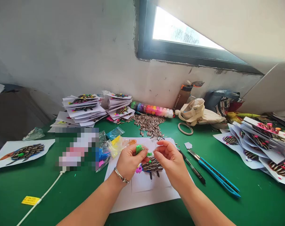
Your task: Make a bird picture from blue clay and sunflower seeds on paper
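My left hand (pixel 132 158), with a metal bracelet on its wrist, is closed around a bright green lump of modelling clay (pixel 139 148). Close beside it, my right hand (pixel 168 158) has thumb and fingers drawn together; what they pinch is too small to make out. Some clear plastic seems to show between the hands. Beneath them lies an animal picture made of striped sunflower seeds (pixel 154 167), with a pink-purple clay part on its left. It rests on white paper sheets (pixel 123 201), and my hands partly cover it.
Loose seeds (pixel 148 124) are heaped behind the paper. Clay bags (pixel 103 153) lie left; a black pen (pixel 194 169) and blue tweezers (pixel 217 174) lie right. Stacked seed pictures (pixel 85 110) stand at back left, more (pixel 265 144) at right. A tape roll (pixel 185 128) lies behind.
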